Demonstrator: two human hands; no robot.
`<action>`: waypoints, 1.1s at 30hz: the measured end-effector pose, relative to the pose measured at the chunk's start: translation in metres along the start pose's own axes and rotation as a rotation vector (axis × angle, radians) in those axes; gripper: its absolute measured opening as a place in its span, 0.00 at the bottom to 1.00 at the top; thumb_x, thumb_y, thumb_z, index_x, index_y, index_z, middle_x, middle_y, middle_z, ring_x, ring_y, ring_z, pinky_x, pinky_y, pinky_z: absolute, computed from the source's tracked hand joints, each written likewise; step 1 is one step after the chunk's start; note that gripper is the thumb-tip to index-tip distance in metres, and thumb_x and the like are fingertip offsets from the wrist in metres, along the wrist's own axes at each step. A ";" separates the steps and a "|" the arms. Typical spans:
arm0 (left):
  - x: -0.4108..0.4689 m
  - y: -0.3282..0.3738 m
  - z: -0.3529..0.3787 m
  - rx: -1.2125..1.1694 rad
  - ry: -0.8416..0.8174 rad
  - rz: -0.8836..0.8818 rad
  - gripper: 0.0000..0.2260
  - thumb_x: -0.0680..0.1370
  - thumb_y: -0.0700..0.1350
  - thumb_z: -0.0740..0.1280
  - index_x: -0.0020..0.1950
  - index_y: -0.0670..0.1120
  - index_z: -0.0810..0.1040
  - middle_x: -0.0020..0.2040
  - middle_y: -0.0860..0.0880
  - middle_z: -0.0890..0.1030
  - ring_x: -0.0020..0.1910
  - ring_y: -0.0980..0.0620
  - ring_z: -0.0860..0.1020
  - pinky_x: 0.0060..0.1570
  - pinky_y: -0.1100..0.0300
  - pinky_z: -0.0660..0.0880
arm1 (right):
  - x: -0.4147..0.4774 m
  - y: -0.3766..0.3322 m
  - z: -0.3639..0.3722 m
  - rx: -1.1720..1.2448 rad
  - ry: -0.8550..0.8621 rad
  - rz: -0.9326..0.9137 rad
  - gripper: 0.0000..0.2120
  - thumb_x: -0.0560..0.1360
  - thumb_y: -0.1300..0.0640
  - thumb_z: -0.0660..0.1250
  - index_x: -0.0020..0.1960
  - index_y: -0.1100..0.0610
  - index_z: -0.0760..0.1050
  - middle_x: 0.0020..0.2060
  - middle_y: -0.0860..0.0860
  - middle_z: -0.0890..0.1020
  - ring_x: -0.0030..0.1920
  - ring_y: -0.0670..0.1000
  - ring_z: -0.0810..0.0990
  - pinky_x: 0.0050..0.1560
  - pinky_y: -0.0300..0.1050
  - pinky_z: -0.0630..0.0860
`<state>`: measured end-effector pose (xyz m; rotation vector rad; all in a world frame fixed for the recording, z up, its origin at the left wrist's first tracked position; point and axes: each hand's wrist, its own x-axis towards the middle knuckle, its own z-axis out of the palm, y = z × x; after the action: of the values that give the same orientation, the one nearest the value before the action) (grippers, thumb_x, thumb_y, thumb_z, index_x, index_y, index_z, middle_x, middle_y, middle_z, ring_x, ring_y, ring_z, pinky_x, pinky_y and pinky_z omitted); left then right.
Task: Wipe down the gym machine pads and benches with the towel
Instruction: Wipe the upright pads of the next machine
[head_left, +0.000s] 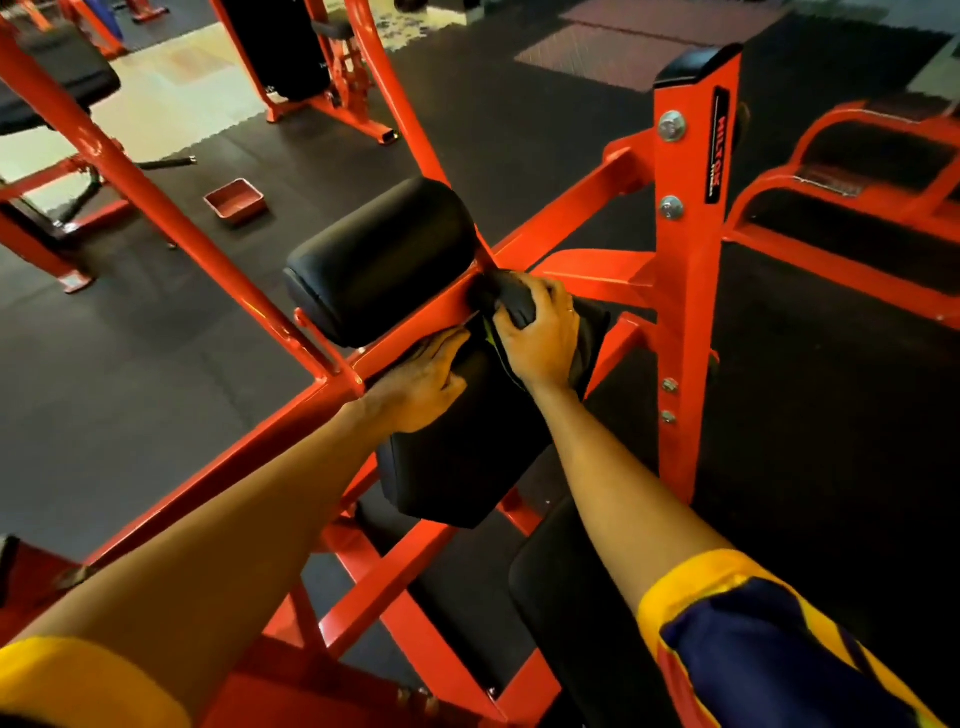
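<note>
A dark towel (506, 301) with a thin yellow-green stripe is bunched in my right hand (537, 338), which grips it against the red crossbar (415, 325) of the machine. My left hand (423, 382) lies flat with straight fingers on the top edge of the lower black pad (462, 467). Just beyond the bar sits a second, rounded black pad (382, 260). A black seat pad (561, 582) shows under my right forearm.
A red upright post (685, 270) with bolts stands right of my hands. A slanted red bar (171, 208) crosses on the left. A small red tray (235, 200) lies on the black rubber floor. Other red machines with black pads stand at the back left and far right.
</note>
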<state>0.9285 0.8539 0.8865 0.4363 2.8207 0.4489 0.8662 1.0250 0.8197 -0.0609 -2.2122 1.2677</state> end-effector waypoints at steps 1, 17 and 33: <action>0.003 0.001 -0.002 -0.002 -0.027 0.009 0.31 0.84 0.44 0.60 0.84 0.46 0.49 0.84 0.48 0.48 0.83 0.50 0.48 0.79 0.57 0.44 | -0.005 -0.001 0.000 0.009 0.040 0.024 0.20 0.72 0.47 0.72 0.63 0.51 0.81 0.56 0.51 0.81 0.58 0.56 0.80 0.60 0.56 0.76; 0.040 -0.027 0.015 -0.089 -0.046 0.242 0.33 0.83 0.43 0.60 0.84 0.47 0.45 0.84 0.51 0.43 0.82 0.55 0.42 0.80 0.59 0.39 | 0.044 0.014 -0.006 0.087 -0.231 0.399 0.17 0.70 0.32 0.64 0.58 0.31 0.75 0.55 0.42 0.85 0.61 0.50 0.82 0.65 0.54 0.75; 0.048 -0.030 0.026 -0.118 0.043 0.246 0.27 0.87 0.45 0.55 0.84 0.45 0.48 0.84 0.50 0.46 0.82 0.54 0.44 0.76 0.66 0.36 | 0.006 0.000 0.004 0.026 0.124 0.622 0.22 0.76 0.40 0.66 0.69 0.44 0.74 0.65 0.49 0.79 0.67 0.58 0.77 0.63 0.52 0.71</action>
<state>0.8844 0.8494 0.8434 0.7608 2.7733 0.6768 0.8592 1.0238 0.8211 -0.8494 -2.1381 1.5521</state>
